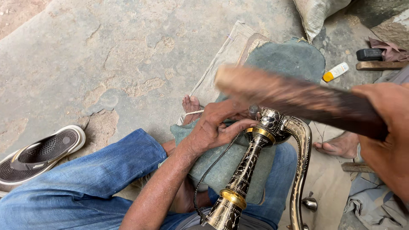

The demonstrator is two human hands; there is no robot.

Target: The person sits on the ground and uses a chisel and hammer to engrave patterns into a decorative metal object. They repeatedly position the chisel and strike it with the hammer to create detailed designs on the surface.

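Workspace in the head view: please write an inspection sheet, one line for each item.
Surface: cracked concrete floor; grey-green cloth pad over the lap.
Job's things: engraved black and gold metal vessel with curved spout; blurred wooden mallet.
Clutter: sandal, yellow-capped white bottle, small black block, wood strip, sack.
Grippers: left hand grips the vessel's top; right hand grips the mallet.
Cables: thin dark cord beside the vessel.
Surroundings: bare feet, rags.
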